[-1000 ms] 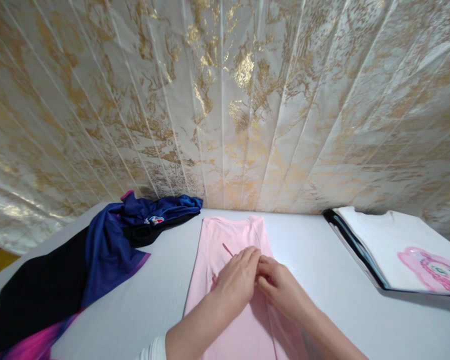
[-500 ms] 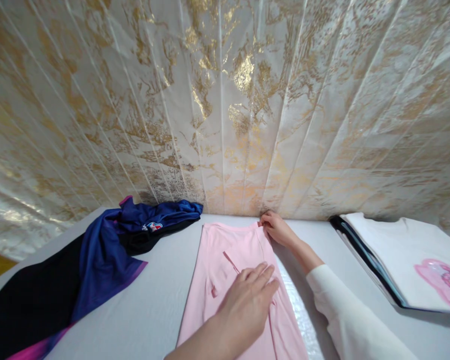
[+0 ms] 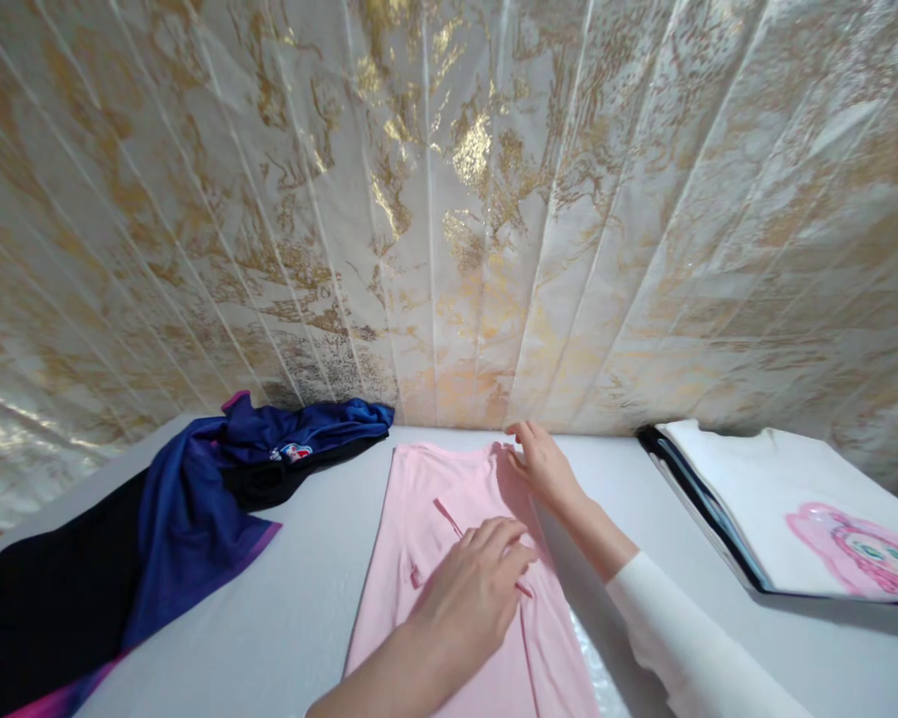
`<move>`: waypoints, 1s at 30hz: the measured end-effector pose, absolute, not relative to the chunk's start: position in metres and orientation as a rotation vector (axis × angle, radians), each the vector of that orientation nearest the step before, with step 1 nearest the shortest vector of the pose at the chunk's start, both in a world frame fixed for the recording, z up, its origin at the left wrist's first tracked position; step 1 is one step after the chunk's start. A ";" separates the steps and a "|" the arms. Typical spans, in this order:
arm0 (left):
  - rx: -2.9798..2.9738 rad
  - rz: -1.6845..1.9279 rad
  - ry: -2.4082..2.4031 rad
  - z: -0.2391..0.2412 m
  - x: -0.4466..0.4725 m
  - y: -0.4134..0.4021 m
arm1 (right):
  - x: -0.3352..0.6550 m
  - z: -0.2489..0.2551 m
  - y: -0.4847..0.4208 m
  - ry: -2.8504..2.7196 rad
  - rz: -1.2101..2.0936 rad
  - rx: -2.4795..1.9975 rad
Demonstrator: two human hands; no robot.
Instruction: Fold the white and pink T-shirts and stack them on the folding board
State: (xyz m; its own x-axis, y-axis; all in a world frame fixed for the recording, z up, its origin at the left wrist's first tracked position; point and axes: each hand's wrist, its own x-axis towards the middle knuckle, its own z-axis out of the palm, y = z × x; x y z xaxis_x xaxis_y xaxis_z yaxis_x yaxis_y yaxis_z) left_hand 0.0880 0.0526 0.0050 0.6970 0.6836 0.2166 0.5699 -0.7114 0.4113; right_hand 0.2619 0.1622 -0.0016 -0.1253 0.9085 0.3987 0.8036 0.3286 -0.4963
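A pink garment (image 3: 449, 479) lies in a long narrow shape on the pale table, its top edge toward the wall and folded parts on its front. My left hand (image 3: 479, 583) rests over its middle, palm down, with fingers apart and a little bent. Near the garment's upper right corner is my right hand (image 3: 543, 459), its fingers open and just off the cloth or barely touching it; I cannot tell which. Part of the garment is covered by my left hand and forearm.
To the left, a rumpled blue and black garment (image 3: 187, 509) with pink trim spreads over the table (image 3: 269, 598). On the right sits a stack of folded clothes (image 3: 748, 479), a white printed shirt on top. A white and gold patterned wall covering (image 3: 449, 249) stands behind.
My right hand has let go of the garment's upper right corner, which now lies folded inward. My left hand has shifted slightly on the cloth. The view has turned a little rightward.
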 end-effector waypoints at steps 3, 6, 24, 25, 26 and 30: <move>2.638 0.477 1.002 0.011 0.088 0.053 | 0.257 -0.006 0.125 -1.888 0.332 -1.435; 2.773 0.435 0.986 0.009 0.092 0.053 | 0.248 -0.017 0.091 -1.650 0.614 -1.336; 2.654 0.405 1.165 0.003 0.096 0.052 | 0.238 -0.047 0.072 -1.481 0.844 -1.073; 2.636 0.429 1.185 0.003 0.095 0.052 | 0.236 -0.045 0.071 -1.518 0.796 -1.087; 2.619 0.448 1.207 0.003 0.095 0.051 | 0.234 -0.043 0.070 -1.559 0.737 -1.111; 2.602 0.400 1.298 0.004 0.091 0.049 | 0.225 -0.038 0.064 -1.732 0.495 -1.213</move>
